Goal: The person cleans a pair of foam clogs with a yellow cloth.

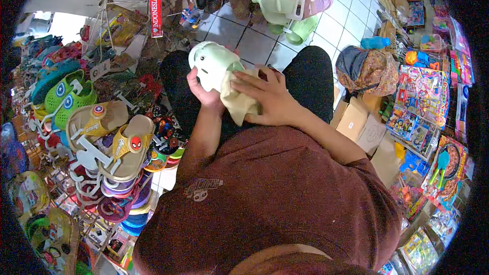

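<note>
A pale green sandal [216, 61] with small dark eye shapes lies across my lap area, its toe end to the upper left. My left hand [206, 91] grips its lower left side, thumb up along the edge. A cream cloth [239, 103] covers the sandal's right end. On top of the cloth rests my right hand [267, 95], fingers bent around it and pressing toward the sandal. Part of the sandal is hidden by the cloth and this hand.
Tan sandals [130, 147] and green clogs [66, 99] hang in stacks at left. More pale green sandals [277, 0] hang ahead above the tiled floor [254, 46]. At right are a patterned bag [369, 71], cardboard boxes [354, 122] and packaged toys [423, 91].
</note>
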Demonstrator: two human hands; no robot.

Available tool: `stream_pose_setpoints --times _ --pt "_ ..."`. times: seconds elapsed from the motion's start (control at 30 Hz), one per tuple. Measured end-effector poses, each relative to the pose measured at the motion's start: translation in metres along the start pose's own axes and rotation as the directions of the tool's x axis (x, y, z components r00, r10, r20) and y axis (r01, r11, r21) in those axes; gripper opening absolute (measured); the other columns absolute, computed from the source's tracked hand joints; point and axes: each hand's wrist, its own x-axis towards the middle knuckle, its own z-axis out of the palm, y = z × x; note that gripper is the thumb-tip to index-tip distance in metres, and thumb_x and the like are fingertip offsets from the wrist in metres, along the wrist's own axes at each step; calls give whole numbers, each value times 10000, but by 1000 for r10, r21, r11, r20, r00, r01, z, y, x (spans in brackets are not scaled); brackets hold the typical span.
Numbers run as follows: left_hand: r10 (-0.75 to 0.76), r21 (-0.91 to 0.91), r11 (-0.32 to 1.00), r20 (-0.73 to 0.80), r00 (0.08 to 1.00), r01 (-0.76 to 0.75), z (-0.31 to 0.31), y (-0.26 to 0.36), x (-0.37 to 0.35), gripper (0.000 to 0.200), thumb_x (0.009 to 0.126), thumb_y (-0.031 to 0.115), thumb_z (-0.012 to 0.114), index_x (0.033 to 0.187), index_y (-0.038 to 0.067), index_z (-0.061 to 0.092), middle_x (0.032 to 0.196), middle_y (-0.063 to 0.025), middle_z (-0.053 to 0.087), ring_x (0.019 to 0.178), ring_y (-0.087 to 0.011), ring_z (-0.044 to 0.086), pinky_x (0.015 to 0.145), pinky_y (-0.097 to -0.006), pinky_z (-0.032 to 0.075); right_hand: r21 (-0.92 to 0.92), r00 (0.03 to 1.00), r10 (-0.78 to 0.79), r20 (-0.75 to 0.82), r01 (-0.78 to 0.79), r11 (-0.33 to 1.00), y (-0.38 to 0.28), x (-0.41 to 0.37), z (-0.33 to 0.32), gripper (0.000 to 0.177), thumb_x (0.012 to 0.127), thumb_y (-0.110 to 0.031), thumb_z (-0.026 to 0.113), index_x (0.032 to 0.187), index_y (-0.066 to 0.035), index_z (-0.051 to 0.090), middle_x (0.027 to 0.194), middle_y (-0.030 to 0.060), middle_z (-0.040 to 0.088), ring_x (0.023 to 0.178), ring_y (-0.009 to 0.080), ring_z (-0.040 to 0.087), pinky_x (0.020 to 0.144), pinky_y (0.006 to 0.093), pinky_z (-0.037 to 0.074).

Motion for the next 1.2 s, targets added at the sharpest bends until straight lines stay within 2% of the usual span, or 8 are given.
stream_pose_setpoints --times 0.23,0.4,0.5,0.53,0.7,0.8,1.03,1.2 --pt "-71 -55 996 26 997 72 3 -4 -2 736 820 562 428 1370 73 438 1346 -229 492 1256 -452 438 1066 -561 343 218 996 -2 -89 21 976 4 9 16 683 676 -207 744 1318 -253 516 1377 115 464 1298 420 341 1043 500 355" --pt "-26 -78 997 42 999 30 7 -3 -3 724 833 575 393 1352 74 462 1342 -221 496 1259 -450 434 1081 -564 320 301 965 174 -198 -109 947 3 18 -1 613 631 15 669 1198 -216 637 1236 109 547 1064 296 544 933 394 458" --pt "-24 -20 999 30 999 24 10 -7 -2 725 831 565 396 1352 66 458 1322 -215 510 1247 -446 444 1081 -560 322 33 974 109 -197 -104 994 6 16 4 620 639 8 663 1212 -227 631 1256 103 541 1044 298 539 907 389 465" --pt "-76 -227 967 175 982 116 17 -9 -3 716 828 547 403 1346 56 458 1301 -209 524 1232 -424 464 1081 -555 329 2 971 125 -203 -128 992 3 16 5 612 644 -5 670 1214 -226 631 1274 104 526 1049 303 533 914 393 458" --pt "39 40 998 -22 999 -38 11 -9 -2 699 830 526 409 1340 50 458 1284 -207 538 1213 -400 490 1083 -560 325 -15 984 166 -62 -167 986 0 13 5 600 710 -116 690 1291 -220 584 1389 159 410 1178 374 467 1016 434 383" --pt "76 -6 997 -19 997 -76 6 -6 0 692 835 528 403 1332 50 465 1275 -209 546 1192 -399 508 1088 -570 317 405 999 -23 33 8 914 22 18 8 615 751 -317 702 1337 -245 528 1361 209 429 1249 399 437 1070 497 341" --pt "36 -11 999 -46 998 -37 0 -7 2 716 838 550 394 1346 49 455 1304 -219 525 1217 -438 476 1077 -574 325 160 973 186 134 -206 965 -5 20 -12 596 778 -263 685 1352 -243 526 1328 205 440 1230 388 448 1031 443 394" --pt "-58 -81 995 106 993 66 11 -7 -3 739 829 579 389 1363 69 441 1326 -212 509 1229 -446 462 1060 -554 351 75 972 219 -85 -213 974 8 24 -12 471 745 -214 680 1211 -237 621 1118 126 584 1048 322 575 870 439 493"
